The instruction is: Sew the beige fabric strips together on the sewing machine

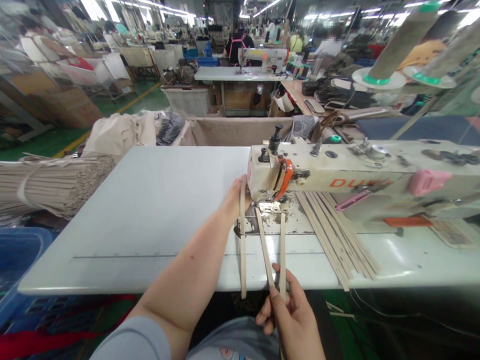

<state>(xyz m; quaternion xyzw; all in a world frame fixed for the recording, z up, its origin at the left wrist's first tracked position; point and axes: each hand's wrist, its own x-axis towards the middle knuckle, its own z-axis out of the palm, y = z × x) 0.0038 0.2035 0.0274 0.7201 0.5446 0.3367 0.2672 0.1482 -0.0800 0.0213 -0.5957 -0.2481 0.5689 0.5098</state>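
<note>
Near the table's front edge, my right hand point(292, 313) is closed on a beige fabric strip point(264, 249), pinched by thumb and fingers. That strip runs up to the presser foot of a sewing machine point(260, 167). A second strip point(283, 239) passes down from the foot area between my right fingers. My left hand point(236, 196) reaches to the left side of the machine head; its fingers are mostly hidden. Another narrow strip point(242, 253) hangs across that hand and over the table edge. To the right, several loose strips point(336, 238) lie under the machine arm.
A tied bundle of beige strips point(51, 184) rests left of the white table point(144, 208). A blue crate point(17, 240) stands below it. Behind the table is a fabric-lined bin point(241, 130). Thread cones point(402, 44) rise at right. Other people work farther back.
</note>
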